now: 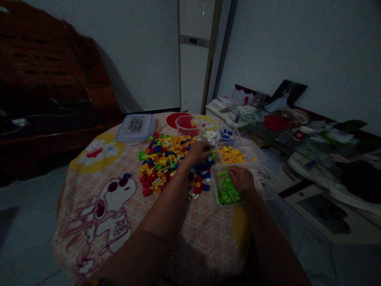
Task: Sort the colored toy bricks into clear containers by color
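A heap of mixed toy building bricks in red, yellow, blue, green and white lies on the table. My left hand is over the right side of this heap, its fingers curled together beside a few green bricks. Whatever is between those fingertips is hidden. My right hand reaches into a clear plastic box of green bricks. Its fingers are pinched close above them, and I cannot make out what they hold. Just behind is another clear box with yellow bricks.
White bricks are piled beyond my left hand, near a small container of blue bricks. A round clear tub and a blue-rimmed lidded box stand at the back. A cluttered glass-topped cabinet runs along the right.
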### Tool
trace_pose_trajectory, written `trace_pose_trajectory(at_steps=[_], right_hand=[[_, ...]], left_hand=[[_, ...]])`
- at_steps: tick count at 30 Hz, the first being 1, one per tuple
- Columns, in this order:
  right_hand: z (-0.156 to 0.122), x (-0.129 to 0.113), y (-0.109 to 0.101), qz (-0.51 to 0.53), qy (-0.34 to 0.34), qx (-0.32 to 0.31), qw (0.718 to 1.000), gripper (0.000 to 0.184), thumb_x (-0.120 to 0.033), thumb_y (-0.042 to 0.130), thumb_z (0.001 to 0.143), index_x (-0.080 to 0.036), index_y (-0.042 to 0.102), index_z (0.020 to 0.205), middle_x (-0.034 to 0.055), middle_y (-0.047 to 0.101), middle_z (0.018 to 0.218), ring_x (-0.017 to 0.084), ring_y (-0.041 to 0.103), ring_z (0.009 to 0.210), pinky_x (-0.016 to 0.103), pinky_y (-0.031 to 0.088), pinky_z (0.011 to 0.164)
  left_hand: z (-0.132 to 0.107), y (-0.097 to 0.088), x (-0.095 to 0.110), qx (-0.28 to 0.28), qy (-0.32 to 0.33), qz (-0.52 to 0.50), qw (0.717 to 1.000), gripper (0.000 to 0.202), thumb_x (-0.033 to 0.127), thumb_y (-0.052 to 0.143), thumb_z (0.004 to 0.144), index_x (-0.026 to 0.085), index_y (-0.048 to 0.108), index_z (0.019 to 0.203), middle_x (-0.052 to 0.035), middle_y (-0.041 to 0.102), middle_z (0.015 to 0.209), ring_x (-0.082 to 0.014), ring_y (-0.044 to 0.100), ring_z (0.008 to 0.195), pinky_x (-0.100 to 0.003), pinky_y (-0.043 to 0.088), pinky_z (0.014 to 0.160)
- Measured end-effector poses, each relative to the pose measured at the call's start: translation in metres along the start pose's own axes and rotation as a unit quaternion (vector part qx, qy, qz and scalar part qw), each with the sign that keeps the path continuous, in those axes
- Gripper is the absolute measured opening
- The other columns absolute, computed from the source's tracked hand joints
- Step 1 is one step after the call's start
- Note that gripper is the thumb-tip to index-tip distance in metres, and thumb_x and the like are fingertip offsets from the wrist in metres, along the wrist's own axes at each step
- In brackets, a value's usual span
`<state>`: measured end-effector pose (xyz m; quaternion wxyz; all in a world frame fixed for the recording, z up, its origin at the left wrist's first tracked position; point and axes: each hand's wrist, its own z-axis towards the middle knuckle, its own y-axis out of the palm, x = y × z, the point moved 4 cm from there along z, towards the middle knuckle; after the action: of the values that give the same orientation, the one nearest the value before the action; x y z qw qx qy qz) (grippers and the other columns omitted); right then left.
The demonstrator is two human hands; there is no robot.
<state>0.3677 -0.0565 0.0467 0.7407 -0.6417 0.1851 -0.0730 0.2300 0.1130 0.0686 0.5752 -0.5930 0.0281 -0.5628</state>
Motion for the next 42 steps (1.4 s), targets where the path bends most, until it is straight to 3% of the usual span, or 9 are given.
trace_pose_trajectory(at_steps=[7,10,13,17,21,24,32,36,42], right_hand=[[0.003,0.02,-0.006,0.177,0.009,0.117,0.977,0.037,-0.038,0.046,0.092,-0.016,0.075,0.093,0.0099,0.076,0.088,0.021,0.068,0.08,0.028,0.047,0.074],[0.005,0.037,-0.012,0.227,0.033,0.141,0.963,0.044,-0.042,0.045,0.09,-0.012,0.073,0.107,0.0122,0.076,0.09,0.024,0.069,0.08,0.031,0.05,0.071],[0.006,0.051,-0.017,0.201,0.053,0.133,0.969,0.053,-0.041,0.045,0.089,-0.009,0.067,0.124,0.014,0.076,0.091,0.026,0.07,0.08,0.034,0.052,0.072],[0.007,0.056,-0.017,0.105,0.048,0.093,0.989,0.053,-0.034,0.044,0.089,-0.009,0.062,0.132,0.0156,0.076,0.094,0.027,0.07,0.086,0.037,0.051,0.083],[0.006,0.048,-0.015,0.042,0.051,0.067,0.996,0.047,-0.031,0.044,0.091,-0.01,0.067,0.126,0.0174,0.076,0.104,0.028,0.07,0.093,0.037,0.05,0.087],[0.006,0.042,-0.013,0.022,0.056,0.059,0.996,0.047,-0.03,0.044,0.092,-0.011,0.066,0.128,0.0178,0.075,0.108,0.028,0.07,0.096,0.037,0.05,0.086],[0.005,0.039,-0.009,0.023,0.066,0.08,0.994,0.045,-0.032,0.043,0.093,-0.014,0.068,0.125,0.0165,0.075,0.109,0.029,0.07,0.097,0.037,0.05,0.086],[0.005,0.039,-0.009,0.023,0.071,0.082,0.994,0.044,-0.031,0.045,0.092,-0.014,0.069,0.125,0.0166,0.076,0.108,0.029,0.07,0.097,0.037,0.05,0.086],[0.004,0.036,-0.01,0.029,0.063,0.085,0.994,0.044,-0.032,0.045,0.093,-0.013,0.069,0.124,0.0163,0.075,0.111,0.029,0.07,0.099,0.037,0.05,0.088]], left_hand=[[-0.005,0.009,0.035,-0.093,0.048,-0.053,0.993,0.023,0.019,0.069,0.072,0.013,0.074,0.093,-0.0017,0.072,0.077,-0.0141,0.064,0.072,-0.021,0.045,0.066],[-0.009,0.018,0.05,-0.142,0.078,-0.04,0.986,0.021,0.016,0.071,0.071,0.013,0.076,0.09,-0.0021,0.073,0.077,-0.0133,0.063,0.07,-0.021,0.044,0.065],[-0.011,0.025,0.056,-0.188,0.1,-0.042,0.976,0.018,0.013,0.071,0.07,0.014,0.077,0.087,-0.0019,0.074,0.077,-0.0123,0.063,0.068,-0.02,0.044,0.065],[-0.009,0.012,0.043,-0.156,0.075,-0.075,0.982,0.026,0.014,0.071,0.072,0.015,0.077,0.097,-0.0031,0.077,0.088,-0.0138,0.066,0.076,-0.021,0.048,0.071],[-0.006,-0.016,0.005,-0.053,-0.011,-0.041,0.998,0.025,0.017,0.068,0.075,0.014,0.078,0.097,-0.0049,0.077,0.088,-0.0168,0.068,0.08,-0.025,0.05,0.077],[-0.006,-0.025,-0.019,-0.018,-0.059,-0.001,0.998,0.023,0.017,0.067,0.074,0.015,0.079,0.093,-0.0037,0.077,0.084,-0.0175,0.068,0.079,-0.026,0.051,0.077],[-0.006,0.004,-0.023,-0.091,-0.075,0.098,0.988,0.014,0.019,0.07,0.072,0.019,0.08,0.081,-0.0038,0.075,0.077,-0.0178,0.067,0.075,-0.024,0.049,0.072],[-0.008,0.014,-0.02,-0.094,-0.123,0.148,0.977,0.012,0.025,0.073,0.072,0.019,0.08,0.08,-0.0071,0.075,0.08,-0.0208,0.067,0.076,-0.026,0.049,0.068],[-0.008,0.018,-0.014,-0.088,-0.121,0.151,0.977,0.017,0.015,0.069,0.069,0.018,0.079,0.082,-0.0085,0.075,0.086,-0.0217,0.068,0.08,-0.026,0.05,0.07]])
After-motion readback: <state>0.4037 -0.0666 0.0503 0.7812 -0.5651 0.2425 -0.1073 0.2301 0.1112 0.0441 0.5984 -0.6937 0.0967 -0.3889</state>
